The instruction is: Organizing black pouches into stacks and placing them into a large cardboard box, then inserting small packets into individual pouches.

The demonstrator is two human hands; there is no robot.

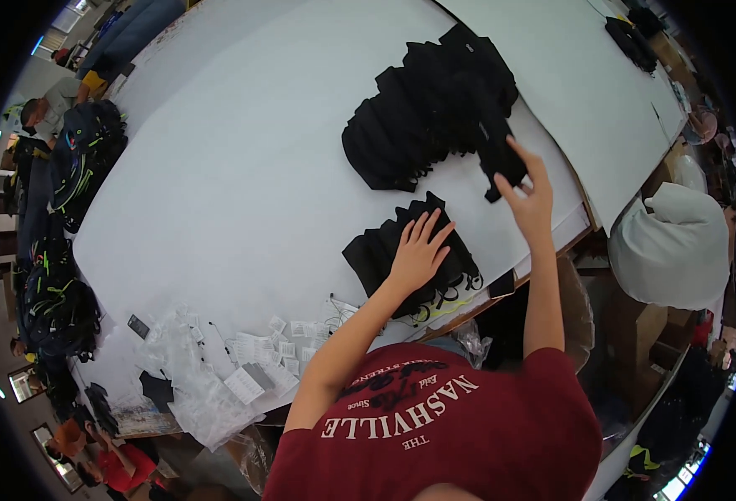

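Observation:
My left hand (418, 250) lies flat, fingers spread, on a small fanned stack of black fabric pieces (380, 250) near the front edge of the white table (243, 167). My right hand (525, 194) reaches farther out and pinches one black fabric piece (501, 159) at the near end of a larger fanned pile of black fabric pieces (426, 108). That piece hangs from my fingers, partly lifted off the pile.
Small white tags and clear plastic bags (218, 376) litter the table's near left corner. A second pile of black items (631, 37) lies on the far table. A white sack (672, 246) stands at right. Dark backpacks (84, 159) and other people are at left.

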